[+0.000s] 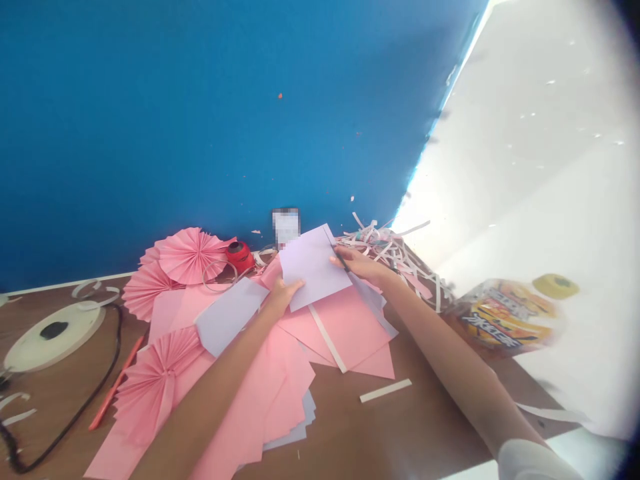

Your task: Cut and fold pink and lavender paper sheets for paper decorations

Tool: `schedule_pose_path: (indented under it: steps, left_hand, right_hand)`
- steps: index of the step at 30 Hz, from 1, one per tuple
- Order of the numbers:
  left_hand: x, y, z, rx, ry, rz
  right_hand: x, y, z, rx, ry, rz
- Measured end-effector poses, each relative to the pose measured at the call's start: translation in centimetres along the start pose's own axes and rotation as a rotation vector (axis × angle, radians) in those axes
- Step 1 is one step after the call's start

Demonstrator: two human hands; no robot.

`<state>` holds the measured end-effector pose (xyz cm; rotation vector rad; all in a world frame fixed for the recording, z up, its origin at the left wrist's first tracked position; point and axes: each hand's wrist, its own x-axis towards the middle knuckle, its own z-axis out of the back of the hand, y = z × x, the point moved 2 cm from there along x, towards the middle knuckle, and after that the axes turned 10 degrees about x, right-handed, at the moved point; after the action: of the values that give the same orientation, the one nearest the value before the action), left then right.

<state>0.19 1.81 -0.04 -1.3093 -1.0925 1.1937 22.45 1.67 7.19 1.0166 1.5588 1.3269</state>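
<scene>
A lilac sheet of paper point(316, 267) is held up over the pile, tilted. Its lower left side is pinched by my left hand point(286, 295), thumb on top. At the sheet's right edge, my right hand point(361, 265) is closed around a slim dark tool point(341, 259), too small to name. A thin line runs down the paper near that edge, in front of the tool. Below lie pink sheets point(363, 323) with a white paper strip point(327, 339) across them. Another lilac sheet point(231, 316) rests by my left forearm.
Pleated pink paper fans point(193, 257) lie at the left, near a red round object point(240, 256), a red pen-like stick point(117, 383) and a pale disc point(54, 338) with a black cable. Cut paper strips point(385, 247) are heaped behind. A drink bottle point(515, 313) lies right; a phone point(286, 227) leans against the wall.
</scene>
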Motion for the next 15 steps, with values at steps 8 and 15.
schedule_pose_path:
  steps: [8, 15]
  left_hand:
    - [-0.11, -0.01, 0.06, -0.004, 0.043, -0.027]
    - [-0.31, -0.24, -0.01, -0.014, 0.026, -0.031]
  right_hand:
    - [0.57, -0.83, -0.28, 0.043, -0.022, 0.034]
    - [0.53, -0.87, -0.68, 0.074, -0.031, 0.045]
